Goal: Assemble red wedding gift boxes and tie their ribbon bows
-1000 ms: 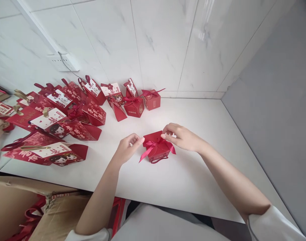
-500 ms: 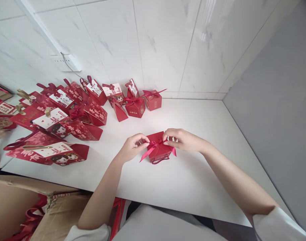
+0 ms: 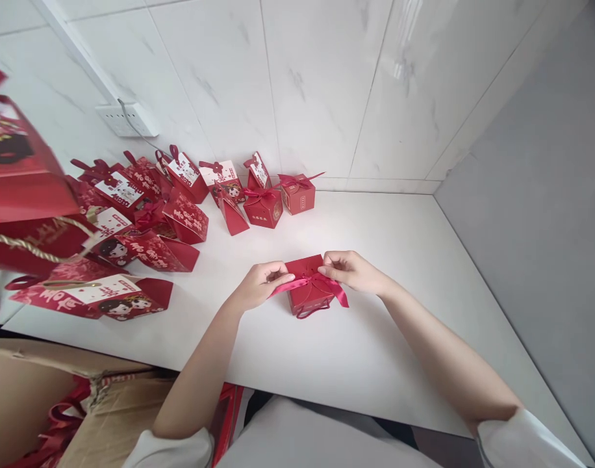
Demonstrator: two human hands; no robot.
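Observation:
A small red gift box stands on the white table in front of me, a cord handle hanging at its near side. Across its folded top runs a pinkish-red ribbon, crossed or knotted at the middle; which of the two I cannot tell. On the box's left, my left hand pinches one side of the ribbon between thumb and fingers. My right hand pinches the ribbon on the right, and a loose tail hangs below those fingers.
Several red and white gift boxes crowd the table's left side, with a few more by the tiled wall. A red box or bag with gold cord looms at far left. An open cardboard carton holding red ribbons sits below the edge.
Both hands have drawn the ribbon outward, and the loops at its middle have flattened into a straighter band. At far left, a red box or bag has come into view above the others.

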